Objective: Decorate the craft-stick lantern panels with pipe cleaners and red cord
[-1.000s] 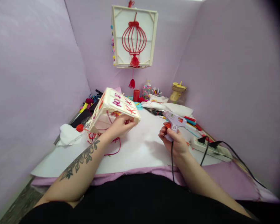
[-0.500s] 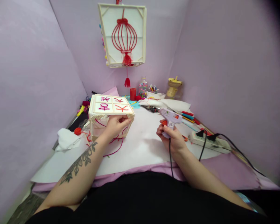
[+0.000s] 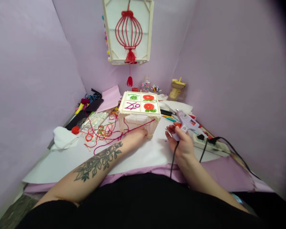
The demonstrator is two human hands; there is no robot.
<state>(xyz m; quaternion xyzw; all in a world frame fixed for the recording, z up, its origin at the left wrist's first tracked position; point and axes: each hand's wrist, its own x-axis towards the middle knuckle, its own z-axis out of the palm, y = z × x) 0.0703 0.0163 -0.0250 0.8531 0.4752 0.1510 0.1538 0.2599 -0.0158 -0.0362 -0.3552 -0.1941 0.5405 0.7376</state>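
A box-shaped lantern (image 3: 136, 112) made of pale sticks with white panels is in front of me. Its upper face carries red round shapes with green leaves, a green figure and purple yarn strokes. My left hand (image 3: 138, 135) reaches to its near lower right side, fingers closed around the frame and partly hidden. Purple yarn (image 3: 111, 140) runs across the lantern's near side and over my left wrist area. In my right hand (image 3: 184, 144) is a lilac hot glue gun (image 3: 184, 120), nozzle pointing up and left, its black cord hanging down.
Above hangs a larger lantern (image 3: 145, 38) with a red yarn design and tassel. Tangled yarn (image 3: 102, 130), a white cloth (image 3: 64, 138) and a pink sheet (image 3: 109, 98) lie left. Markers and a power strip (image 3: 212, 147) are right; a yellow-lidded cup (image 3: 176, 89) stands behind.
The box lantern has moved right and been turned, so a different panel faces up. My left hand went right and lower with it. The glue gun shifted slightly right in my right hand.
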